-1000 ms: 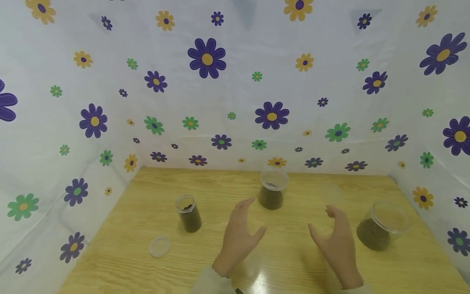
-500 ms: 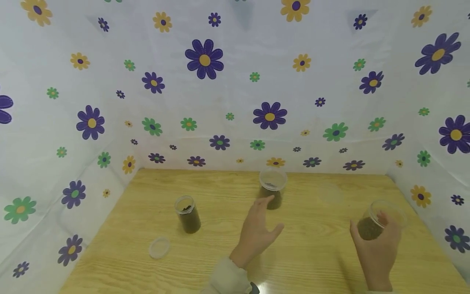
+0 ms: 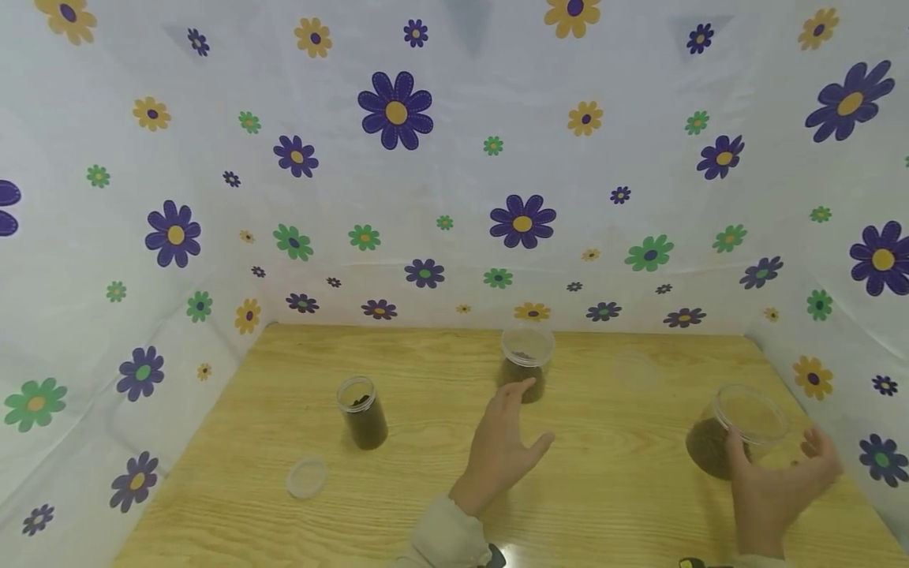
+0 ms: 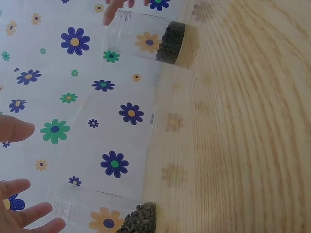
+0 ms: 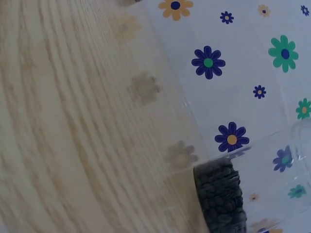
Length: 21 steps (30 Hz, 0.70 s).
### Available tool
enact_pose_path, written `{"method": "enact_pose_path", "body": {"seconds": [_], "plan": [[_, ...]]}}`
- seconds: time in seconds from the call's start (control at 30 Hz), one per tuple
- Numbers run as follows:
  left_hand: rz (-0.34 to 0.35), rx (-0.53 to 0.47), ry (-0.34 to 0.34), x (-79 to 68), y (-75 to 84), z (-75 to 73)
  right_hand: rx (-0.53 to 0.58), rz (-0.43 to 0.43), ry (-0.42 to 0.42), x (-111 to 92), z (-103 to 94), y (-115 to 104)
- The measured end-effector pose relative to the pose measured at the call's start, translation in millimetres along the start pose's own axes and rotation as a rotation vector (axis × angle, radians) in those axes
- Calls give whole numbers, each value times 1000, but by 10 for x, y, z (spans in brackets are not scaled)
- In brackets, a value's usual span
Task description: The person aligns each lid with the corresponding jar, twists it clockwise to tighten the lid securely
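My left hand (image 3: 500,454) is stretched toward the middle clear jar (image 3: 525,371), fingers loosely extended and thumb apart, holding nothing. In the left wrist view its fingers (image 4: 36,213) lie near that jar's mouth, dark seeds (image 4: 141,218) in its bottom. Spread at the right-hand jar (image 3: 710,450) is my right hand (image 3: 777,485); its thumb overlaps the jar's near side, the fingers stand off to the right of it. This jar is wide and lidless, with dark seeds (image 5: 221,199) in its lower part. The right wrist view shows the jar but not the hand.
A narrower open jar (image 3: 365,418), nearly full of dark contents, stands to the left. A clear round lid (image 3: 307,478) lies in front of it. A faint clear disc (image 3: 634,371) lies at the back right. Flowered white cloth (image 3: 454,158) walls the wooden table (image 3: 426,355).
My right hand has moved right from mid-table to the right-hand jar, passing in front of it to its right side. My left hand has shifted right toward the middle jar.
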<state>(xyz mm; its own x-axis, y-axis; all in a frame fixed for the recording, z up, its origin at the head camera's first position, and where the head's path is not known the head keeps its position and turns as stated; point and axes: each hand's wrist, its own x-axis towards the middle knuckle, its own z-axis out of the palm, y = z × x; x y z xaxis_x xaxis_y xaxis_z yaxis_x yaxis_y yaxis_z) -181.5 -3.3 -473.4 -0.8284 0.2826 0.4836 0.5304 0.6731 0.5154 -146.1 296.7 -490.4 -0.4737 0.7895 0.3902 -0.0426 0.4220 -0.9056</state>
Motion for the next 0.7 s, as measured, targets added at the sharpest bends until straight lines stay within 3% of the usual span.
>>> {"method": "enact_pose_path", "body": {"seconds": [0.13,0.23,0.43,0.7], "plan": [[0,42,-37,20,-28,35,56,218,-130,49,7,89],[8,81,-78,40,-51,90,55,286,-216,66,19,164],[72,156,-105,139,-23,194,32,333,-293,110,61,252],[154,295,-138,418,104,260,-12,317,-339,148,109,275]]}}
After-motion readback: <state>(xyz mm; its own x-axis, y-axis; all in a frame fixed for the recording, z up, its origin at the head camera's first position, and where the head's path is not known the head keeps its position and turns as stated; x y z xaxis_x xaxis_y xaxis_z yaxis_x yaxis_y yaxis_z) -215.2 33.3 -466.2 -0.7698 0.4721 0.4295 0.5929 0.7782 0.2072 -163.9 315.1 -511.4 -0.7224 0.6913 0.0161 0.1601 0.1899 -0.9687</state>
